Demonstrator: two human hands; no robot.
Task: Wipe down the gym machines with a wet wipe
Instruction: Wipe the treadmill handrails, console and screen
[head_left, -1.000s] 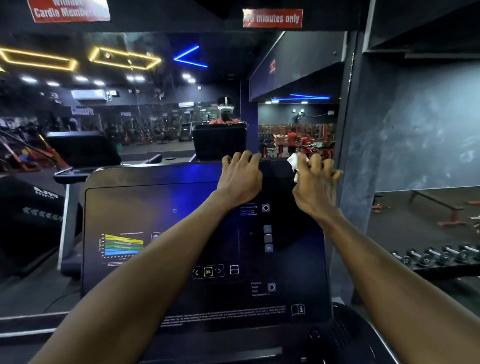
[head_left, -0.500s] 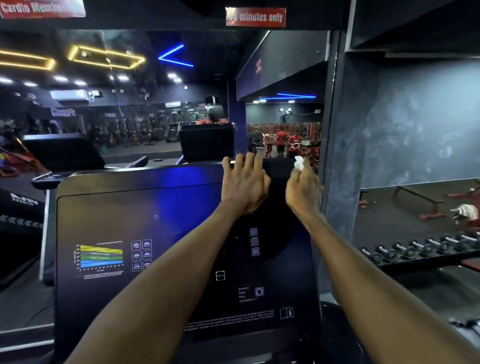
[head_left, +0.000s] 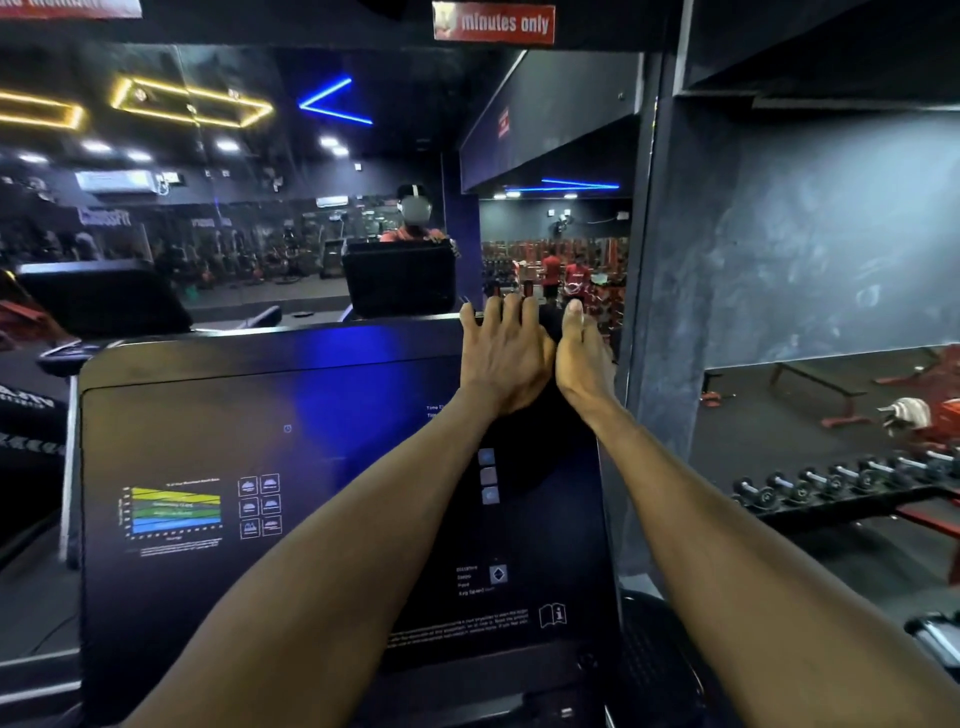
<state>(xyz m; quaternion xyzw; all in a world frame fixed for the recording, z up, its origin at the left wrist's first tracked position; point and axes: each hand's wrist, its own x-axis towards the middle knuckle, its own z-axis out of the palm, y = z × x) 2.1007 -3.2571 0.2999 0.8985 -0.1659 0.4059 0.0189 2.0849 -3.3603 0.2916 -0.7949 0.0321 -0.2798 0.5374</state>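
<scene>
Head view: the treadmill console (head_left: 322, 467) is a wide, glossy black panel with rounded top corners, catching a blue reflection along its upper band. A coloured chart with 6 small icons sits toward its left edge; 3 buttons and white text run down its right half. The left hand (head_left: 501, 358) lies flat near the console's top right corner, fingers straight and reaching over the top edge. The right hand (head_left: 582, 358) is just beside it, at the top right corner, seen edge-on with the thumb up; whether it grips anything cannot be told. No wipe shows here.
</scene>
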